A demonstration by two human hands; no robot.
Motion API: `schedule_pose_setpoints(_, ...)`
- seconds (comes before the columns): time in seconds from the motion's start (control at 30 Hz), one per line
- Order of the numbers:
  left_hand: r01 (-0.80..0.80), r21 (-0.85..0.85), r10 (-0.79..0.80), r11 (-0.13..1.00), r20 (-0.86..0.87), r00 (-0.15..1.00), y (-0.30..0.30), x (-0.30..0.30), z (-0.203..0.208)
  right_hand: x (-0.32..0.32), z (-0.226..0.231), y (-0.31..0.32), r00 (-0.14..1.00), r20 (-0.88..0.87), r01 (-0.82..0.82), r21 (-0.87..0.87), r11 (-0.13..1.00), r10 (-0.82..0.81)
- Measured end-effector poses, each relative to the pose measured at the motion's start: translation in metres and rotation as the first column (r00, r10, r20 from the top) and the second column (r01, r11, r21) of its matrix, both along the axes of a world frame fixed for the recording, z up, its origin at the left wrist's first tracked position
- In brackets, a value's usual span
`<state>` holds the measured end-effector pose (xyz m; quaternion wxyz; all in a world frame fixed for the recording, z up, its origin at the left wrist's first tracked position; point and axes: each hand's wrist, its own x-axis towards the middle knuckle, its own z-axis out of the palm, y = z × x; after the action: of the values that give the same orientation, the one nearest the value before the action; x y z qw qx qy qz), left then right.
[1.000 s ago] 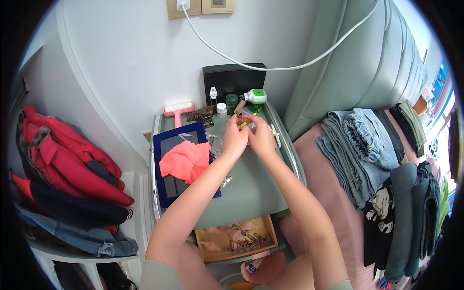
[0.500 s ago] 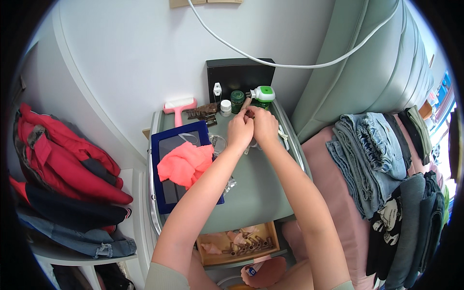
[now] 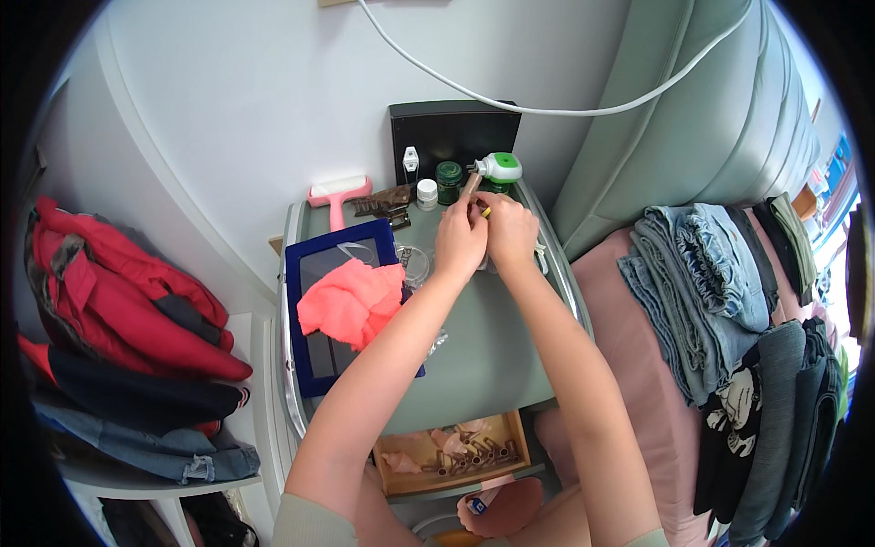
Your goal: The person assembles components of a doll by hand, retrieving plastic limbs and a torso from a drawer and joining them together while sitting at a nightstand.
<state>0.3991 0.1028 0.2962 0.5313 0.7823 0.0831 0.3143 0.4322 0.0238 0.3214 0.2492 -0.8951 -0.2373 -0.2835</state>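
Both my hands meet over the back of a grey-green nightstand top (image 3: 492,365). The closed fingers of my left hand (image 3: 462,239) have a thin tan tube (image 3: 471,187) poking up past their tips. My right hand (image 3: 510,228) is pinched beside it, with a small yellow piece (image 3: 486,211) showing at its fingertips; the fingers hide the rest of it. Just behind them stand a dark green jar (image 3: 448,182), a white lidded bottle (image 3: 427,193) and a green-and-white plug-in device (image 3: 498,168).
A coral cloth (image 3: 351,301) lies on a blue-framed tray (image 3: 293,328) at left. Beyond it are a pink lint roller (image 3: 337,196) and brown hair clips (image 3: 387,202). Below, an open drawer (image 3: 519,438) holds several tubes. Folded jeans (image 3: 693,273) rest on the pink bed at right.
My hands have parted slightly at the fingertips, the right one shifting a little to the right. The yellow piece now shows between them. The view has shifted slightly.
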Motion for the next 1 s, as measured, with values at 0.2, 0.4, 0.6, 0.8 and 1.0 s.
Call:
schedule_pose_setpoints(0.2, 0.037, -0.104, -0.045, 0.994, -0.068, 0.997, 0.010, 0.003, 0.006, -0.015, 0.006, -0.008, 0.995, 0.086, -0.053, 0.124, 0.991, 0.043)
schedule_pose_setpoints(0.4, 0.179, -0.370, -0.150, 0.912, 0.106, 0.983, 0.007, -0.010, 0.020, -0.043, 0.013, -0.015, 0.987, 0.077, -0.158, 0.348, 0.924, 0.139)
schedule_pose_setpoints(0.6, 0.228, -0.476, -0.176, 0.849, 0.151, 0.973, -0.023, -0.067, 0.054, -0.084, 0.013, -0.037, 0.957, -0.001, -0.234, 0.593, 0.770, 0.291)
schedule_pose_setpoints(0.8, 0.315, -0.542, -0.263, 0.779, 0.174, 0.949, -0.044, -0.126, 0.066, -0.139, 0.018, -0.070, 0.915, -0.039, -0.293, 0.620, 0.728, 0.401)
schedule_pose_setpoints(1.0, 0.338, -0.518, -0.337, 0.786, 0.099, 0.936, -0.063, -0.186, 0.051, -0.187, 0.013, -0.118, 0.853, -0.134, -0.320, 0.629, 0.709, 0.505)
